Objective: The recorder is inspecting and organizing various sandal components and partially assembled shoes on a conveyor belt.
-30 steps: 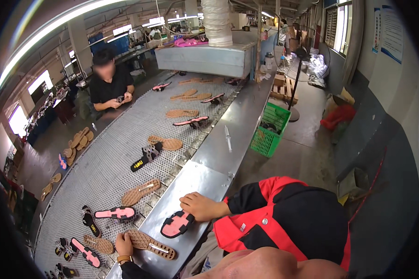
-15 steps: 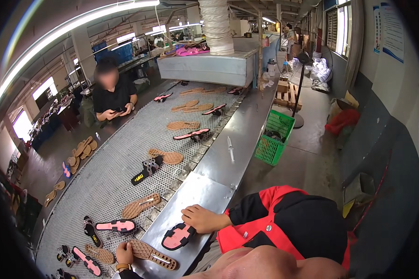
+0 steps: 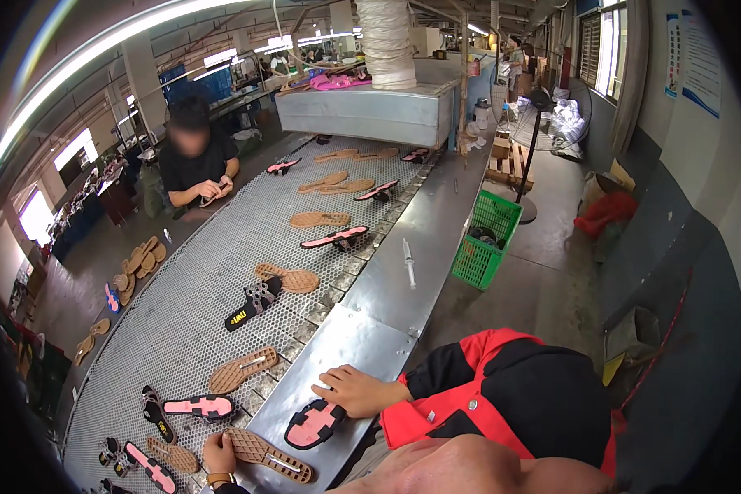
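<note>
The brown sole (image 3: 261,453) is lying across the counter (image 3: 358,333), its broad end by the belt-side edge, looking light and stiff, probably best gripped by its rim. The left hand (image 3: 219,454) is pinching that end, nearly closed; the right hand (image 3: 356,391) is resting loosely spread, seemingly touching the pink-and-black sandal (image 3: 313,426) near the opposite edge.

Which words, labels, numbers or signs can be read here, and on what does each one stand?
I tell where print stands, without copying it.
Middle black sandal: large yellow lettering, clear.
Lower-left black sandal: yellow lettering, too small to read surely.
Tall wall poster: print too small to read.
Narrow wall poster: print blurred.
Brown sole at the left hand and pink-black sandal by the right hand: no text I can make out.
</note>
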`<state>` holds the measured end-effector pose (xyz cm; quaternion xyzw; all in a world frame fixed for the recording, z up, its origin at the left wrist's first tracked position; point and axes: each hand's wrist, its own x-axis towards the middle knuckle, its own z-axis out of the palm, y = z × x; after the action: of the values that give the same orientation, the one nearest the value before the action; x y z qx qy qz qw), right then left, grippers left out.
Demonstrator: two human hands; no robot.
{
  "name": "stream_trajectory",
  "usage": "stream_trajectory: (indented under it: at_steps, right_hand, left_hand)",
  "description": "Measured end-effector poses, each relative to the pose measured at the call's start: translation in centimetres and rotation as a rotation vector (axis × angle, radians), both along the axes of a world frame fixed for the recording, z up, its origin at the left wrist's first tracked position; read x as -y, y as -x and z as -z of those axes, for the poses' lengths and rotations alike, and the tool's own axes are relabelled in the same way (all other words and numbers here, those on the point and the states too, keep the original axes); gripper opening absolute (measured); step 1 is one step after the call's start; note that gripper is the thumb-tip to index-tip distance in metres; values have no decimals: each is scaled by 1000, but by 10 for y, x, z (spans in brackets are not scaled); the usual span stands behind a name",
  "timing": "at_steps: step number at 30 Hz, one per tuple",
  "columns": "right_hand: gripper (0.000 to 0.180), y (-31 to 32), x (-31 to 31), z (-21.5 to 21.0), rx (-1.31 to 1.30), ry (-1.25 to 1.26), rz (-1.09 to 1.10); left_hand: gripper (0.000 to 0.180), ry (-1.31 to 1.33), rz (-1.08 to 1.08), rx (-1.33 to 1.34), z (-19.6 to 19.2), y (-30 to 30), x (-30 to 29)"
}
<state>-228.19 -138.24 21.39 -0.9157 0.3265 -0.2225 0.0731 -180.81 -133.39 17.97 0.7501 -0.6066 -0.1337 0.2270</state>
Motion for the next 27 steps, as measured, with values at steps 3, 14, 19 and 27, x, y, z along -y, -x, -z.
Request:
stream_trajectory:
  at_steps: [3, 14, 19, 27]
  right_hand:
    - [67, 1, 7, -5, -13, -24, -17]
    - [59, 12, 17, -6, -36, -67, -22]
    - [60, 15, 22, -5, -18, -79, -24]
    - [56, 18, 23, 2, 32, -129, -32]
  left_hand:
    - [30, -1, -35, 15, 7, -5, -1]
    - [29, -55, -28, -93, -20, 36, 3]
    - [27, -43, -33, -6, -13, 40, 9]
    - [31, -69, -100, -85, -24, 51, 9]
